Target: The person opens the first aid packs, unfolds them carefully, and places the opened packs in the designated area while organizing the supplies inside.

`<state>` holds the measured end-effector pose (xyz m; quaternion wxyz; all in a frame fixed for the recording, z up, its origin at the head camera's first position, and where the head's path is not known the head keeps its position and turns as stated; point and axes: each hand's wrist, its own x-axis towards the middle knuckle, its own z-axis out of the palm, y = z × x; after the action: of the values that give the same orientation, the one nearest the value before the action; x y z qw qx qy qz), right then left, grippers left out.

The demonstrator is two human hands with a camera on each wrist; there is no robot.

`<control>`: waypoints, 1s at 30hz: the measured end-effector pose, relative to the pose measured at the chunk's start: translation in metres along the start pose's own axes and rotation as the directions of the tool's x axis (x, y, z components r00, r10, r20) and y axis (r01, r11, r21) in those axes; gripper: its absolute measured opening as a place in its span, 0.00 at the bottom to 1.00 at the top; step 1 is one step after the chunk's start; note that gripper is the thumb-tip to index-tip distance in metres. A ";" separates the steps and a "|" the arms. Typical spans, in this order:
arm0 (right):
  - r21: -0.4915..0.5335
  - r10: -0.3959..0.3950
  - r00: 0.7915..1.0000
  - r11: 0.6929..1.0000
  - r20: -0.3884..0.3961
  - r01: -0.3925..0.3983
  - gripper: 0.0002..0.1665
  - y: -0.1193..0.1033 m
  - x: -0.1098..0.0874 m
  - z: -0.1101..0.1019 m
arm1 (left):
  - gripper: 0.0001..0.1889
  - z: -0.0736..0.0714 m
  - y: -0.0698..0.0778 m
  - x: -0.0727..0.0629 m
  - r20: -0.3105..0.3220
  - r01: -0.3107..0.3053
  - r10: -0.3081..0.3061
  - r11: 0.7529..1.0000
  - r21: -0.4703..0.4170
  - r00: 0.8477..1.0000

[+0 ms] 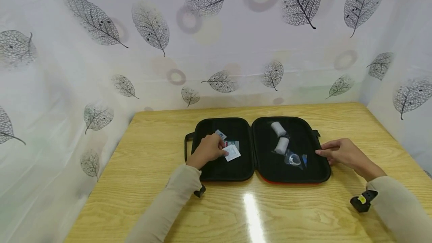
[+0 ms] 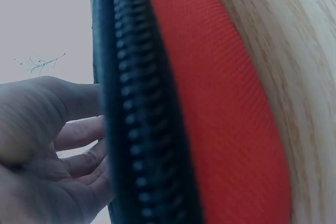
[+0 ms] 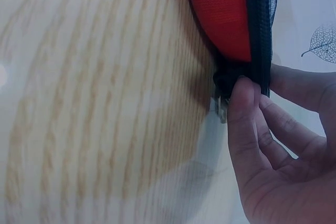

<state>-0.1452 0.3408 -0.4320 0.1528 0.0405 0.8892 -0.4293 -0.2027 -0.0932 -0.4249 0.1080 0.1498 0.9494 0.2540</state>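
Note:
An open zip case (image 1: 236, 173), black inside and red outside, lies flat on the table. My left hand (image 1: 208, 148) reaches into its left half and pinches the edge of a small white square packet (image 1: 233, 153). The case's zipper (image 2: 139, 108) hides those fingertips in the left wrist view. Under and beyond the packet lie a green-and-red packet (image 1: 236, 144) and another small packet (image 1: 221, 134). At the right rim, my right hand (image 1: 344, 155) holds the case edge between thumb and fingers; the right wrist view shows the thumb (image 3: 244, 108) against the corner.
In the right half lie two white rolls (image 1: 278, 128) in clear wrap, a bagged clear item with a ring shape (image 1: 293, 159) and a small blue piece (image 1: 305, 159). A strap handle (image 1: 186, 147) sticks out left. A leaf-print curtain (image 1: 219, 48) hangs behind the wooden table (image 1: 145, 153).

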 end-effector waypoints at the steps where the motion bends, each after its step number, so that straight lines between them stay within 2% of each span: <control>1: 0.000 0.002 1.000 1.000 0.000 -0.002 0.41 0.000 0.000 0.000 | 0.11 0.000 0.000 0.000 0.003 0.005 -0.005 1.000 0.001 1.000; 4: 0.000 0.002 1.000 1.000 0.001 -0.002 0.41 0.000 0.001 0.000 | 0.11 0.001 0.000 0.001 0.010 0.020 -0.020 1.000 0.000 1.000; 10: -0.008 -0.001 1.000 1.000 -0.001 0.001 0.42 0.000 0.001 0.000 | 0.07 0.001 -0.002 0.000 -0.011 0.001 -0.002 1.000 -0.025 1.000; 14: -0.009 -0.003 1.000 1.000 0.002 0.003 0.41 0.000 0.001 0.000 | 0.03 0.000 -0.005 0.000 -0.022 -0.004 0.003 0.998 -0.057 1.000; 20: -0.008 -0.001 1.000 1.000 0.003 0.001 0.42 0.000 0.001 0.000 | 0.03 -0.007 -0.011 -0.003 -0.052 -0.024 0.017 0.992 -0.123 0.998; 24: -0.005 0.001 1.000 1.000 -0.001 -0.001 0.41 0.000 0.000 0.000 | 0.03 -0.014 -0.016 -0.008 -0.079 -0.034 0.016 0.972 -0.234 0.997; 27: -0.003 0.000 1.000 1.000 -0.003 0.000 0.41 0.000 0.000 0.000 | 0.04 -0.021 -0.022 -0.015 -0.078 -0.015 -0.011 0.946 -0.323 0.997; 30: -0.004 0.001 1.000 1.000 -0.003 -0.001 0.41 -0.001 -0.001 0.000 | 0.04 -0.028 -0.030 -0.023 -0.077 0.005 -0.037 0.928 -0.372 0.996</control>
<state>-0.1444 0.3401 -0.4314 0.1517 0.0412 0.8903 -0.4273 -0.1960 -0.1390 -0.4136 0.0979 0.1059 0.8893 0.4339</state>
